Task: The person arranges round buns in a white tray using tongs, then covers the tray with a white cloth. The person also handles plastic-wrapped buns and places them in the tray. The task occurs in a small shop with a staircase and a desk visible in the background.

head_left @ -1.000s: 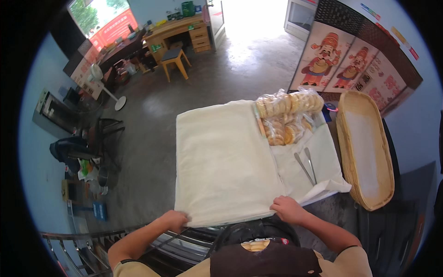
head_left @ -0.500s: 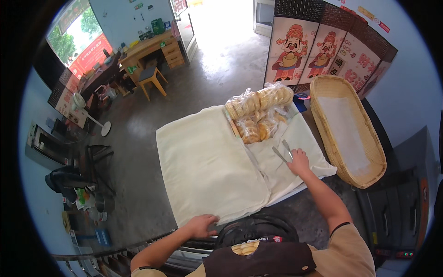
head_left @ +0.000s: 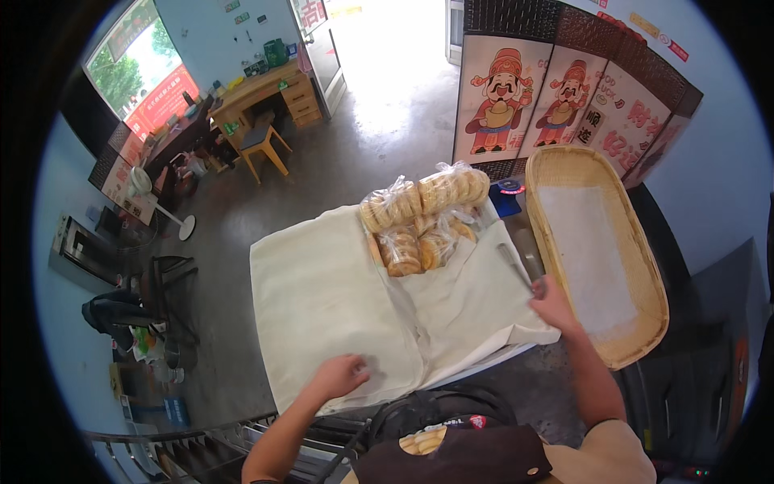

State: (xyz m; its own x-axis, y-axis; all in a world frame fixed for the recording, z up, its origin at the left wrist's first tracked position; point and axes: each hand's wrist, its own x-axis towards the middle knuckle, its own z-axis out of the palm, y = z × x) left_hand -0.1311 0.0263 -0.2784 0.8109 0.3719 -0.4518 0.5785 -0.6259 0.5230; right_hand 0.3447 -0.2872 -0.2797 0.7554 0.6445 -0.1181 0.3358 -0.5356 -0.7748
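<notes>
My right hand [head_left: 553, 306] is closed around the handle end of metal tongs [head_left: 514, 264], whose two arms are spread apart between the cream cloth and the basket. My left hand [head_left: 342, 377] hovers over the near part of the cream cloth [head_left: 318, 298], fingers loosely bent and apart, holding nothing. Clear plastic bags of round flat pastries [head_left: 401, 252] lie at the cloth's far edge, with more bagged pastries [head_left: 454, 187] stacked behind. The cloth covers most of what lies beneath it. To the right stands a long woven basket [head_left: 651, 270] with a white liner.
A folding screen [head_left: 501, 105] with cartoon figures rises behind the basket. Farther off are a wooden desk [head_left: 266, 90], a stool [head_left: 263, 143] and a white fan [head_left: 139, 179]. A dark bag [head_left: 451, 403] hangs close before me. Dark cabinets flank the right side.
My right hand has carried the tongs rightward, from over the cloth to beside the basket. My left hand has lifted away from the cloth's near edge and sits farther in. The view has shifted.
</notes>
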